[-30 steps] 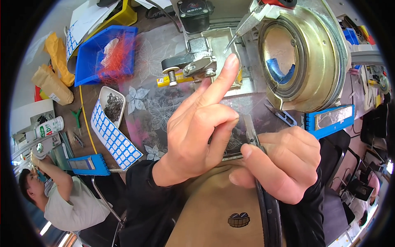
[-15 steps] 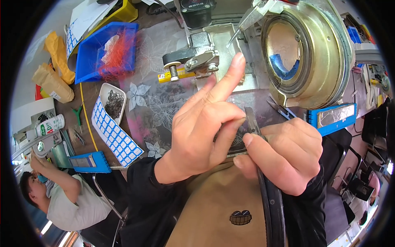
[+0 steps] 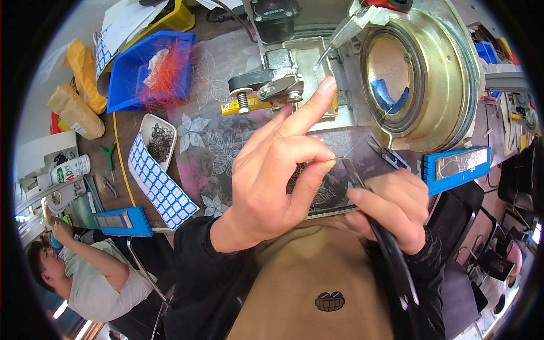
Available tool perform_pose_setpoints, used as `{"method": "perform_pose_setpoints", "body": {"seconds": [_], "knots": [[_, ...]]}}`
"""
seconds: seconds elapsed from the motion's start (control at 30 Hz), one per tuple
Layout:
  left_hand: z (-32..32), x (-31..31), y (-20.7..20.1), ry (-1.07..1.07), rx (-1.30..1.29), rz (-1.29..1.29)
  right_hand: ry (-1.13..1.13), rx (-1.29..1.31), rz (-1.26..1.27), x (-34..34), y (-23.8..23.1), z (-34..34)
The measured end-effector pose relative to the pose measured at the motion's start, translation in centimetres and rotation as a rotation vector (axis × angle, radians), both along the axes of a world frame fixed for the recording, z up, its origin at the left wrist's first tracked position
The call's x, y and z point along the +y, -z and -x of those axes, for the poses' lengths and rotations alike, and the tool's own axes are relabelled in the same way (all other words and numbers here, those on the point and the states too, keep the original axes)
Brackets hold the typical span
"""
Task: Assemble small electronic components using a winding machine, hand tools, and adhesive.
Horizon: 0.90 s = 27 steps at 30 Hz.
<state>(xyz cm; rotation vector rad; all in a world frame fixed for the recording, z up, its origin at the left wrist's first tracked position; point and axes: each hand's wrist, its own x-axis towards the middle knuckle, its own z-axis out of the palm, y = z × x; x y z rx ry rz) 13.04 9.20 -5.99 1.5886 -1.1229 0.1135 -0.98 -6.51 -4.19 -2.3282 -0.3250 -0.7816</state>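
My left hand (image 3: 277, 175) pinches a fine wire (image 3: 340, 158) between thumb and a bent finger, with another finger stretched out toward the machine. From that pinch, the wire runs faintly up right toward a large brass-coloured ring (image 3: 453, 85). In my right hand (image 3: 391, 207) is a long, dark, narrow tool (image 3: 391, 249), its kind unclear. Its upper tip lies close to the wire beside my left fingertips; whether it touches cannot be made out. The lower part slants down over my right sleeve and ends in two shiny points.
Ahead stands a metal fixture (image 3: 277, 79) with a spring and lever. Snips (image 3: 388, 153) and a blue block (image 3: 456, 170) lie right. Leftward are a blue bin (image 3: 122, 79) of red threads, a white dish (image 3: 148, 124) and a label sheet (image 3: 161, 184). Another person (image 3: 102, 272) sits at left.
My right hand has shifted down and the dark tool has turned, its lower end now farther right. The tip has dropped slightly. My left hand keeps its pinch nearly in place.
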Motion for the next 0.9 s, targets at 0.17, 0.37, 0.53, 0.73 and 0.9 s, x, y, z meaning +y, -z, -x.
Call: {"method": "perform_pose_setpoints", "body": {"seconds": [0.17, 0.37, 0.53, 0.73, 0.9], "knots": [[-0.1, -0.2, -0.6, 0.027, 0.005, 0.038, 0.126, 0.248, 0.213, -0.2, 2.3, 0.6], [0.1, 0.2, -1.7, 0.171, 0.118, -0.04, 0.188, 0.391, 0.356, -0.8, 3.6, 0.9], [0.2, 0.0, -2.4, 0.212, 0.142, -0.076, 0.311, 0.4, 0.184, -0.6, 1.0, 0.9], [0.4, -0.2, -2.9, 0.252, 0.172, -0.092, 0.037, 0.101, -0.02, -1.5, -2.6, -0.3], [0.3, -0.3, -3.2, 0.264, 0.178, -0.108, 0.001, 0.143, 0.024, -1.6, -3.0, -1.2]]}}
